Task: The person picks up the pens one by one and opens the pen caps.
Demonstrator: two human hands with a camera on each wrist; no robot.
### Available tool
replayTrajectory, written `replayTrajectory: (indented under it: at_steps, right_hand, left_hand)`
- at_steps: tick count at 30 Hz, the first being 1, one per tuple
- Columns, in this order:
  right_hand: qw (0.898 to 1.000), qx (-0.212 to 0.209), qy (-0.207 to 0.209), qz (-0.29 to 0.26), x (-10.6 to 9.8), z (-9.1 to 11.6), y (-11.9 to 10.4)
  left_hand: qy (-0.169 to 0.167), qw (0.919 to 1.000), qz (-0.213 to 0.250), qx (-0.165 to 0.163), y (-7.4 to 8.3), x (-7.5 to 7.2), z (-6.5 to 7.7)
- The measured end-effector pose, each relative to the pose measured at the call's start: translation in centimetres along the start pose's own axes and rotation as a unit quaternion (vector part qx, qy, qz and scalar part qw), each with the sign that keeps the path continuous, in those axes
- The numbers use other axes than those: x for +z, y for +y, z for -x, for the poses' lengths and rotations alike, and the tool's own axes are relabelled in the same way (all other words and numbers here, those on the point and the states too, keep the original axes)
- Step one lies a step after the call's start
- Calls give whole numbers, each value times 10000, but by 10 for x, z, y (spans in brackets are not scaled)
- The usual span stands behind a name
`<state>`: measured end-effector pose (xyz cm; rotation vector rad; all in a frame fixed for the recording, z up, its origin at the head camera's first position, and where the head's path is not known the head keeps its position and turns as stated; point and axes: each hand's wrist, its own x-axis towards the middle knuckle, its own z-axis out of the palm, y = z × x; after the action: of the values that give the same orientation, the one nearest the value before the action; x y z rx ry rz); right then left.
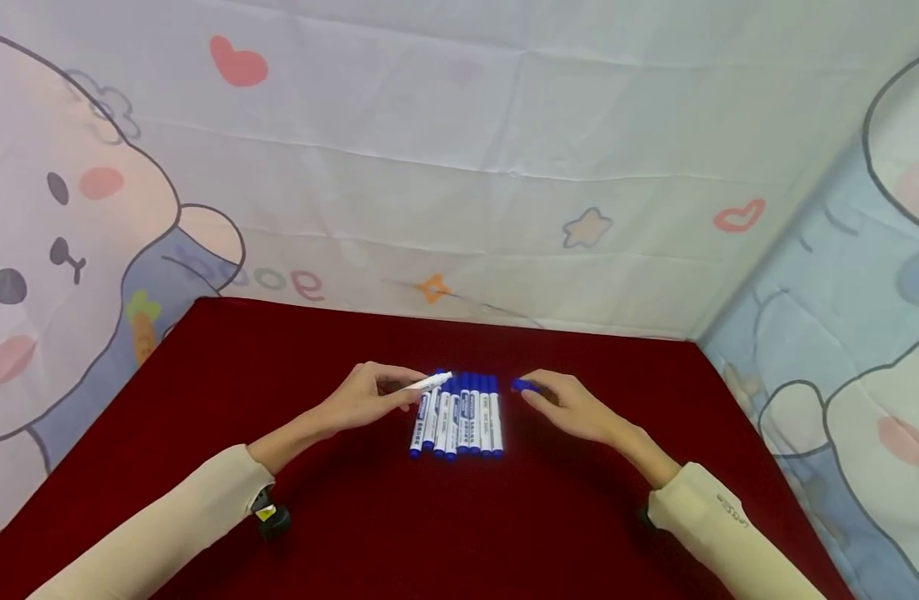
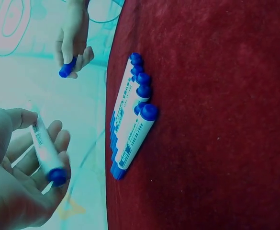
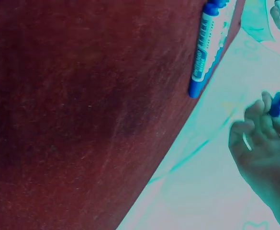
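My left hand [image 1: 365, 395] holds an uncapped white marker [image 1: 432, 382] between thumb and fingers, above the left end of a row of markers. In the left wrist view the blue end plug of that marker [image 2: 45, 152] points toward the fingers' lower side. To the right of the row, my right hand [image 1: 571, 406] pinches a blue cap [image 1: 525, 385] between thumb and fingertips, apart from the marker. The row of white markers [image 1: 465, 421] with blue caps lies side by side on the red cloth, caps toward the back.
A dark red cloth [image 1: 579, 517] covers the table. Behind it hangs a pale printed curtain [image 1: 429, 167] with cartoon figures, and another stretch of it stands on the right. A small black device [image 1: 273, 518] sits at the left cuff.
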<state>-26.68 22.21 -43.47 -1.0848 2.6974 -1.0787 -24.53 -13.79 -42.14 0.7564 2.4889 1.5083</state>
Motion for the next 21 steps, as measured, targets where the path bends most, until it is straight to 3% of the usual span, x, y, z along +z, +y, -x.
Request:
replayTrajectory:
  at_steps: [5,12,21]
  right_hand:
    - [9996,-25,293,-40,0,2,5]
    - [9997,136,135,-175,-2,5,12]
    - [9996,12,147,-252,1,12,22]
  left_hand:
    - [214,9993,275,-140,-1,-3,3]
    - [741,9953,479,-410,-3,-12,3]
    - [1450,9878,365,-429,-18,-18,1]
